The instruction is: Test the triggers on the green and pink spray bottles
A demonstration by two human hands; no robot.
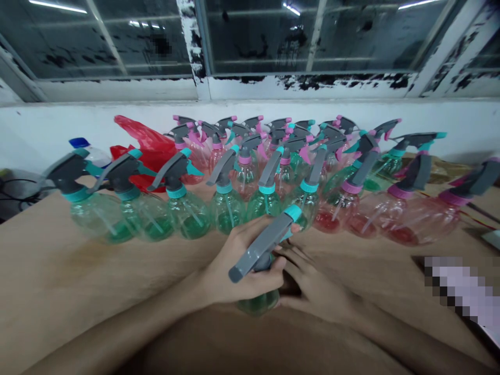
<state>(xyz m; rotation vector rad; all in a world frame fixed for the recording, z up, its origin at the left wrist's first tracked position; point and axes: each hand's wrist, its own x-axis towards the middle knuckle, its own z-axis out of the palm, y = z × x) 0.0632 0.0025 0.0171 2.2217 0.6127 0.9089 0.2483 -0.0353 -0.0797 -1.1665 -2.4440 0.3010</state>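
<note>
A spray bottle [259,305] with a green-tinted clear body and a grey and teal trigger head stands in front of me, between both hands. My left hand [230,263] is wrapped around its neck and head, fingers closed, one fingertip showing near the teal nozzle. Against the right side of the round body, my right hand [312,281] curls in, its thumb low on the bottle; the far fingertips are partly hidden. Just beyond stands a front row of green spray bottles [191,219] and pink spray bottles [336,213], with coloured bases.
More spray bottles [246,174] crowd behind the front row. A red plastic bag [146,140] and a blue-capped bottle [91,152] are at the back left. On the right lies a blurred-out flat item [464,291]. Dark cables [19,190] run at the left; a white wall and windows close off the back.
</note>
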